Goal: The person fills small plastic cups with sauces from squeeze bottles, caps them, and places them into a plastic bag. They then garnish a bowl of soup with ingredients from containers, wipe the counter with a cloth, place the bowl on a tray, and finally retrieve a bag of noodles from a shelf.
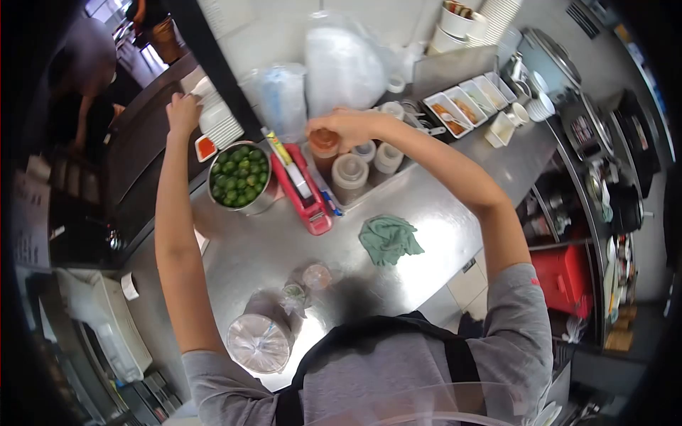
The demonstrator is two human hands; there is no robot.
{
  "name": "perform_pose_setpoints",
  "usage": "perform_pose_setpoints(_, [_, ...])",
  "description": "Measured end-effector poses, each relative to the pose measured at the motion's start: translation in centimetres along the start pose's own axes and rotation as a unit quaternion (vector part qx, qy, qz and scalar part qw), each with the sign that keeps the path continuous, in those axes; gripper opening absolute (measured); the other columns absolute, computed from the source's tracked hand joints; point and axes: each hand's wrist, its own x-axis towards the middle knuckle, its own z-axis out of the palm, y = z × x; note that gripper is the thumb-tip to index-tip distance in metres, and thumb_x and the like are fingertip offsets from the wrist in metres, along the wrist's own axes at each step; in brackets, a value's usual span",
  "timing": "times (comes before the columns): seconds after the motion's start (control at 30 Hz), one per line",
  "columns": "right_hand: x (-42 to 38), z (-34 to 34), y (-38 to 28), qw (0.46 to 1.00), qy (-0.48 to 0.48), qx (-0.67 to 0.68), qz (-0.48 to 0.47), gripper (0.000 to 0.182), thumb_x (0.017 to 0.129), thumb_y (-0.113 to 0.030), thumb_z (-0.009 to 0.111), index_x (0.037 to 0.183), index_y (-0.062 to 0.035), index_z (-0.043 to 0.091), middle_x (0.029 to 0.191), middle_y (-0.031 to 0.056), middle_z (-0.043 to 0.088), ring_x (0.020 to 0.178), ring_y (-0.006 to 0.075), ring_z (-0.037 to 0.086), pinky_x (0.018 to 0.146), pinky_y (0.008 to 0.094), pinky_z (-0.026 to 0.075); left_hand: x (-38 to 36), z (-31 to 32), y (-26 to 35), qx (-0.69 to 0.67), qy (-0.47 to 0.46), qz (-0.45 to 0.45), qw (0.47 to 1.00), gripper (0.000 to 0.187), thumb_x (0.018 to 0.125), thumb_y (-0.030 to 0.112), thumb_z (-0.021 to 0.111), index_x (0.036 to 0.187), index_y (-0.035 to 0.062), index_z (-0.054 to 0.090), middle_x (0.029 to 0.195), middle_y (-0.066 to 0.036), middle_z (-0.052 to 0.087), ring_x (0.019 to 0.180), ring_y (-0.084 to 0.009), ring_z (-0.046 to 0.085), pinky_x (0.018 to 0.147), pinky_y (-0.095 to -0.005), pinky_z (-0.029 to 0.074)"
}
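My right hand [341, 129] is closed round the top of a container of orange-red sauce [325, 144], among several bottles [350, 172] in a tray at the back of the steel counter. My left hand [183, 113] reaches to the upper left, beside a stack of white dishes [219, 122]; its fingers are small and what they touch is unclear. Below the stack sits a small white dish of red sauce [206, 148]. A steel pot of green limes [239, 175] stands between my arms, next to a red tape dispenser or sealer [307, 195].
A green cloth [389, 240] lies on the counter [284, 245]. Nearer me are a tied plastic-wrapped container [261, 344] and small bags [293, 291]. White food trays [465, 110] are at the back right. Another person [85, 78] stands at the upper left.
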Motion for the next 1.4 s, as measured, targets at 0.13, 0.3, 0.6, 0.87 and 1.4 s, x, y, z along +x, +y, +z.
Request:
perform_pose_setpoints(0.13, [-3.7,-2.9,-1.5,0.976,0.177,-0.126,0.022,0.059,0.065,-0.01,0.072,0.12,-0.0133,0.05,0.1,0.0119,0.061,0.092,0.0294,0.06,0.08,0.0354,0.047,0.7,-0.4,0.9,0.041,0.012,-0.033,0.999,0.014,0.078,0.022,0.061,0.086,0.0132,0.068,0.088,-0.005,0.064,0.097,-0.0239,0.053,0.081,-0.0429,0.038])
perform_pose_setpoints(0.3, [-10.7,-6.5,0.2,0.918,0.113,-0.04,0.378,0.041,0.071,-0.027,0.07,0.108,-0.0095,0.062,0.113,0.0142,0.06,0.104,0.0307,0.057,0.084,0.0484,0.043,-1.5,-2.3,1.0,-0.087,0.083,-0.069,0.99,0.016,0.083,0.022,0.056,0.09,0.0103,0.065,0.092,-0.007,0.063,0.09,-0.0254,0.056,0.075,-0.0409,0.041])
perform_pose_setpoints(0.6, [-10.5,0.7,3.1,0.893,0.147,-0.035,0.424,0.064,0.056,-0.053,0.071,0.092,-0.0008,0.065,0.099,0.0206,0.064,0.102,0.036,0.058,0.094,0.0598,0.03,-20.3,-23.6,8.7,-0.857,-0.172,-0.266,0.407,0.042,0.096,0.028,0.037,0.126,-0.0023,0.039,0.118,-0.022,0.052,0.106,-0.0335,0.056,0.076,-0.0392,0.057])
perform_pose_setpoints(0.87, [-13.2,-4.5,1.6,0.902,0.158,-0.047,0.398,0.06,0.056,-0.051,0.071,0.091,-0.0029,0.067,0.099,0.0205,0.064,0.098,0.0347,0.06,0.096,0.0588,0.029,-35.6,-32.3,13.2,-0.876,-0.096,-0.335,0.332,0.047,0.096,0.027,0.038,0.135,0.0052,0.026,0.126,-0.032,0.04,0.113,-0.0382,0.049,0.079,-0.0453,0.055])
perform_pose_setpoints(1.4, [-27.2,0.2,-3.1,0.9,0.131,-0.084,0.408,0.05,0.056,-0.051,0.068,0.084,-0.0084,0.069,0.084,0.0147,0.067,0.085,0.0303,0.064,0.092,0.0549,0.034,-37.5,-26.4,27.4,-0.86,-0.094,-0.3,0.402,0.031,0.082,-0.005,0.054,0.108,0.0079,0.042,0.124,-0.013,0.045,0.118,-0.0211,0.043,0.099,-0.0324,0.034])
